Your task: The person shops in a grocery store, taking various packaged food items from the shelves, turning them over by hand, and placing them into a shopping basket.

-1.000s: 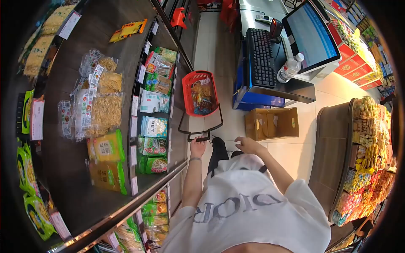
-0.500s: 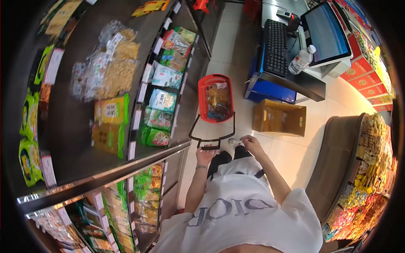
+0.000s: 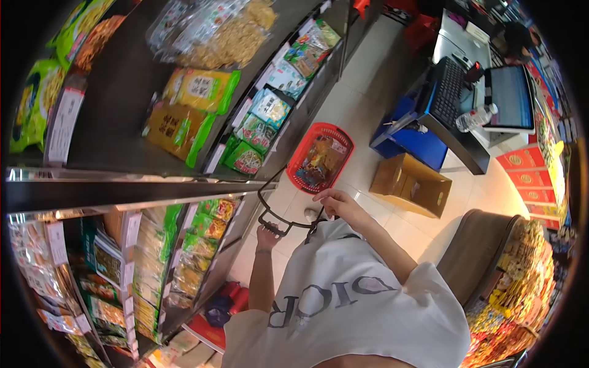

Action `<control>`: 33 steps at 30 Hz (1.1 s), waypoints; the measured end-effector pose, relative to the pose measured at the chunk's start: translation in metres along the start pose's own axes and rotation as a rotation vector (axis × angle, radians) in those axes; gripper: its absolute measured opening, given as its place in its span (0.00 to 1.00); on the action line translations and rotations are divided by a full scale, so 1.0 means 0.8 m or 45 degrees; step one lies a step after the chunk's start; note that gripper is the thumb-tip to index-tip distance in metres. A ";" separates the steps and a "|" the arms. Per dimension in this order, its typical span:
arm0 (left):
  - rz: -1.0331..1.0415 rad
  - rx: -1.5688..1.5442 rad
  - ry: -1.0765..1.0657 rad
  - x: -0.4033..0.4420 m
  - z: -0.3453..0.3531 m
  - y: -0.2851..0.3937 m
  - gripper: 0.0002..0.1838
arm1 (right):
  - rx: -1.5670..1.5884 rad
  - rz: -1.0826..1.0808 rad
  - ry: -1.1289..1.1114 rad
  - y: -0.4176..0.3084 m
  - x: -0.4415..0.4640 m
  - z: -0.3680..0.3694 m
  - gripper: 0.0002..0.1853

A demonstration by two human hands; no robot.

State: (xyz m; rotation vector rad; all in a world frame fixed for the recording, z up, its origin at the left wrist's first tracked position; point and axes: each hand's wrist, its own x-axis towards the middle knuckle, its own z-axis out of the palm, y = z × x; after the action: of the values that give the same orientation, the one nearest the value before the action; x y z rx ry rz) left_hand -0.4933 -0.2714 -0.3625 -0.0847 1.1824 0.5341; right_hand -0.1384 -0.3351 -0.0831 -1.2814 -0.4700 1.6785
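My left hand (image 3: 268, 237) is closed round the grip of a long black handle (image 3: 287, 218) that runs to a red shopping basket (image 3: 299, 175). Inside the basket lie packets in clear and brownish wrapping (image 3: 325, 159), too small to name. In front of my white shirt, my right hand (image 3: 341, 205) hangs free, its index finger stretched out and the others loosely bent. Nothing shows in it, and it is close to the near end of the basket without holding it.
Shelves with packaged food (image 3: 202, 89) stand along my left. To the right are an open cardboard box (image 3: 408, 184) on the tiled floor, a counter with a keyboard (image 3: 448, 92), bottle (image 3: 475, 118) and monitor (image 3: 512, 98), and a rounded display stand (image 3: 475, 251) with snacks.
The view has turned, and the basket now sits tilted in it. My left hand still holds the handle and appears lower and further left. My right hand has shifted left.
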 end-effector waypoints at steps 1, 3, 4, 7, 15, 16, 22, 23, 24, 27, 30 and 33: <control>0.017 0.016 0.027 -0.009 -0.006 0.002 0.12 | -0.021 0.016 -0.026 0.001 0.005 0.004 0.11; 0.057 0.003 0.085 -0.019 -0.024 0.002 0.11 | 0.001 0.068 -0.040 0.000 0.020 0.009 0.11; 0.128 0.001 0.095 -0.018 -0.038 0.000 0.10 | -0.017 0.079 -0.071 -0.006 0.028 0.015 0.11; 0.262 -0.089 0.191 -0.038 -0.055 -0.018 0.15 | -0.120 0.097 -0.110 -0.022 0.048 0.022 0.12; 0.393 0.144 0.837 -0.029 -0.051 -0.117 0.26 | -0.473 -0.061 -0.438 -0.084 0.144 0.006 0.10; 0.295 0.082 0.750 -0.020 -0.052 -0.137 0.25 | -0.549 -0.084 -0.468 -0.103 0.153 0.007 0.09; 0.307 0.327 0.431 -0.020 0.028 -0.213 0.20 | -0.864 -0.267 -0.460 -0.194 0.233 0.027 0.09; 0.509 0.240 0.369 -0.022 0.047 -0.224 0.17 | -0.876 -0.252 -0.429 -0.207 0.247 0.036 0.09; 0.604 0.202 0.433 -0.018 0.069 -0.235 0.17 | -0.868 -0.406 -0.469 -0.209 0.270 0.045 0.10; 0.751 0.039 0.386 -0.028 0.111 -0.290 0.27 | -0.950 -0.645 -0.579 -0.224 0.328 0.110 0.10; 0.905 0.353 0.486 0.021 0.096 -0.393 0.23 | -1.419 -1.028 -0.592 -0.242 0.350 0.193 0.20; 0.764 0.818 0.864 0.024 0.119 -0.430 0.21 | -1.811 -1.760 -0.404 -0.220 0.375 0.247 0.30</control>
State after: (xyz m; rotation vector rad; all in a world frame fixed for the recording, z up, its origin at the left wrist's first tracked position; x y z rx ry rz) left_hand -0.2553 -0.5329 -0.4146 0.7101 2.0143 0.6389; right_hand -0.2408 0.0485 -0.0360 -0.9462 -2.3182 0.1316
